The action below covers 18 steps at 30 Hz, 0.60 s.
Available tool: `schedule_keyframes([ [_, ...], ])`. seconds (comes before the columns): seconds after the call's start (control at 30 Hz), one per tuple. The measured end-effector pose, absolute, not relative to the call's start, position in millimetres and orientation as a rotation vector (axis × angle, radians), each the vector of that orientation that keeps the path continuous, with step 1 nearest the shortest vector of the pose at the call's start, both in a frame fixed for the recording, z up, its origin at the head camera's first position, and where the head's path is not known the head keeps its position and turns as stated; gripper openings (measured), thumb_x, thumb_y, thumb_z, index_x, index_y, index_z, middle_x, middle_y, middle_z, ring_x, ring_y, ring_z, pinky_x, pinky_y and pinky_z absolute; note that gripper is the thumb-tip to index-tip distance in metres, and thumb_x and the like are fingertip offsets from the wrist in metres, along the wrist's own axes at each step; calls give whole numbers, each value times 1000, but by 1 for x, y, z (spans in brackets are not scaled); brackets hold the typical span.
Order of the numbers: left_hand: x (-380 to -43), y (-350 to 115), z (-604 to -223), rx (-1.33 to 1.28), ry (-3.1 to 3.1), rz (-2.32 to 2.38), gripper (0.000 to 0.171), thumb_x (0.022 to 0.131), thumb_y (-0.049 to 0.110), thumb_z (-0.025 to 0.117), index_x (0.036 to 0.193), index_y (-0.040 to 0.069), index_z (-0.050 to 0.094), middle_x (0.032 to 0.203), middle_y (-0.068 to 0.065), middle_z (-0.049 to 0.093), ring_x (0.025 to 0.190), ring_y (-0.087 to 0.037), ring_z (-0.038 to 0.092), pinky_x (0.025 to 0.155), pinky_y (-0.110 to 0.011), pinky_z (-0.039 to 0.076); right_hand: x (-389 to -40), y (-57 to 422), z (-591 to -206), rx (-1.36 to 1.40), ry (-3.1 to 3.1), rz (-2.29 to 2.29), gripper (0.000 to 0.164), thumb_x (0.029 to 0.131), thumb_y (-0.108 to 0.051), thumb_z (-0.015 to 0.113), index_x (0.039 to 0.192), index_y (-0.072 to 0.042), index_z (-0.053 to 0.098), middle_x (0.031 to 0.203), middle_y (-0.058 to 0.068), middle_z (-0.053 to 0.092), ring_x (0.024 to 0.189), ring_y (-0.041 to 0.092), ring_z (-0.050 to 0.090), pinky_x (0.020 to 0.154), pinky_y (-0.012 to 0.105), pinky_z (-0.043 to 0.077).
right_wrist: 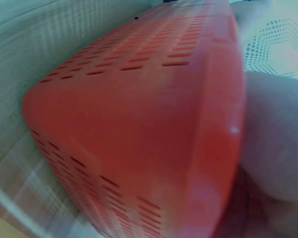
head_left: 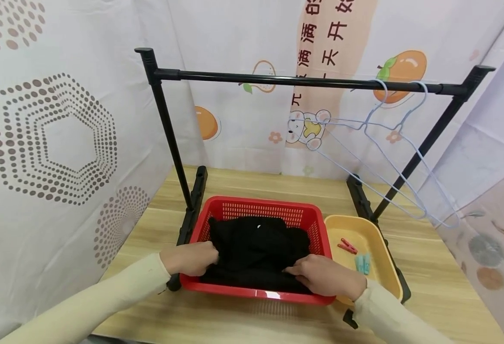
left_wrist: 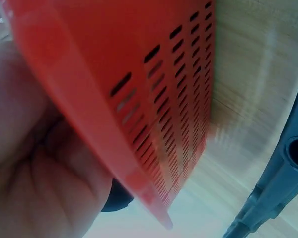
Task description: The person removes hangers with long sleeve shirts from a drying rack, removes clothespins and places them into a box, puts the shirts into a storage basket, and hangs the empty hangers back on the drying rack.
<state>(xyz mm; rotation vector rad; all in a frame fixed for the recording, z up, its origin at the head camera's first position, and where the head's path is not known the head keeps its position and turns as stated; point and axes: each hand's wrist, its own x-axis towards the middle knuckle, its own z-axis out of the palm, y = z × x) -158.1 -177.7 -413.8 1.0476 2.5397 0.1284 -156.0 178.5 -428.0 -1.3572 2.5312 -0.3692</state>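
Observation:
A black garment [head_left: 256, 243] lies bunched in a red plastic basket [head_left: 260, 294], with a small white mark near its top. My left hand [head_left: 193, 258] reaches over the basket's left front corner, its fingers curled into the dark cloth. Over the right front corner, my right hand [head_left: 318, 274] pinches the cloth, with the index finger stretched along it. In the left wrist view, the palm [left_wrist: 44, 183] is right by the red rim, and the fingertips are hidden. The right wrist view mostly holds the basket's slotted outer wall [right_wrist: 129, 114], hiding that hand's fingers.
Behind the basket stands a black rack [head_left: 278, 80], its feet on the wooden table [head_left: 235, 179]. Light blue wire hangers [head_left: 366, 125] hang at its right end. A yellow tray [head_left: 383, 267] beside the basket holds red clothespins [head_left: 347, 246] and light blue clips [head_left: 363, 263].

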Motion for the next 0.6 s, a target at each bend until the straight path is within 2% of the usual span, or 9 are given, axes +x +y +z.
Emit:
schedule_keyframes([
  [0.2,-160,-193,-404,1182,2532,243,17,92,1,73,80,13,70,73,8,54,65,-3,42,63,-19,46,-157,180,-423,-1369,2533,-507,25,99,-8,69,122,-10,75,107,-1,73,92,6,66,82,28,57],
  [0.3,-159,-205,-396,1245,2634,375,14,92,15,80,81,11,71,73,9,51,64,-2,42,60,-20,44,-159,185,-413,-1390,2580,-602,21,99,-6,69,117,-11,77,108,-3,73,96,7,67,83,29,57],
  [0.47,-159,-210,-378,1294,3063,450,39,87,46,79,93,7,77,89,4,57,67,-4,53,62,-21,50,-167,198,-388,-1276,2855,-715,17,95,-8,74,111,-14,77,104,-6,73,82,6,64,74,29,57],
  [0.53,-161,-209,-371,1303,3218,481,47,89,51,75,98,6,76,95,-1,59,69,-8,57,63,-25,53,-169,204,-379,-1167,2960,-750,18,96,-12,74,114,-14,75,103,-6,72,78,6,61,71,29,55],
  [0.6,-164,-206,-365,1316,3306,488,51,92,54,71,107,5,74,102,-6,61,75,-15,61,67,-30,55,-171,209,-374,-1069,3038,-751,23,98,-18,72,120,-13,72,107,-2,71,83,11,62,72,32,56],
])
